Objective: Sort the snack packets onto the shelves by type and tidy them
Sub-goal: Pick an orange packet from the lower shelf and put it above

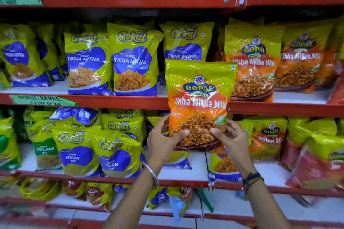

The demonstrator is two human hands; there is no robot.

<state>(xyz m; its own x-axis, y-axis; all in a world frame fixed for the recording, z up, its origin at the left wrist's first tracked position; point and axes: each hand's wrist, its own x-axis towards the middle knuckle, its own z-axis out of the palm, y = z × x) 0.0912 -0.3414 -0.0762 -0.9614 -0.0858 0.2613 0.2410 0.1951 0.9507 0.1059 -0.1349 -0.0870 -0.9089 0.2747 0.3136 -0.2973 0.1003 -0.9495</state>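
Both my hands hold one orange and green Gopal Tikha Mitha Mix packet upright in front of the red shelf edge. My left hand grips its lower left corner and my right hand its lower right corner. Behind the packet's top stands a blue and green Gokul Tikha Mitha packet. To its right on the same shelf stand more Gopal Tikha Mitha Mix packets. Left of it stand Gokul Tikha Mitha Mix packets.
The shelf below holds Gokul Nylon Sev packets at left, a Gopal packet and red packets at right. A bare white stretch of that shelf lies under my hands. Lower shelves carry leaning packets. A green price label sits on the rail.
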